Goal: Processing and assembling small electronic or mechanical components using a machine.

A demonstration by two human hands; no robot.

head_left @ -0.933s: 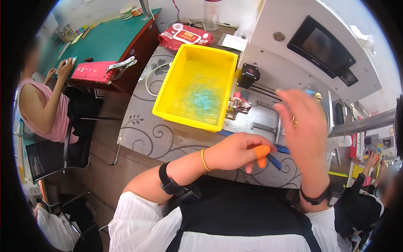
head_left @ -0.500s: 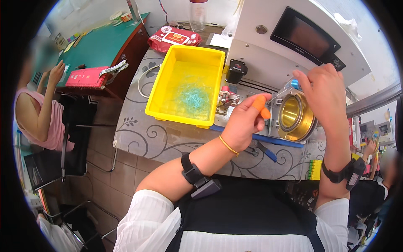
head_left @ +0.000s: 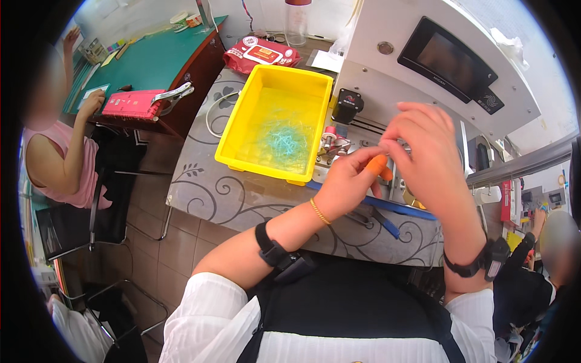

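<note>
My left hand (head_left: 350,181), with orange finger cots (head_left: 376,164) on two of its digits, is closed in a pinch at the front of a bench machine (head_left: 387,81). Its fingertips meet those of my right hand (head_left: 426,154), which is also pinched, thumb against fingers. Whatever lies between the fingertips is too fine to make out. Behind my right hand and wrist, a gold-coloured metal ring (head_left: 413,201) of the machine is mostly hidden. Just left of the machine stands a yellow bin (head_left: 242,121) holding a loose tangle of thin teal strands (head_left: 284,142).
A blue-handled tool (head_left: 389,227) lies at the table's front edge. The machine carries a black screen (head_left: 445,57) and a black motor block (head_left: 348,106). A red wipes pack (head_left: 245,57) and clear bottle (head_left: 296,27) sit behind the bin. A person in pink (head_left: 60,157) sits at a green desk (head_left: 145,57).
My right hand has moved left and down from above the gold ring to my left fingertips, now covering most of the ring. The view has shifted slightly.
</note>
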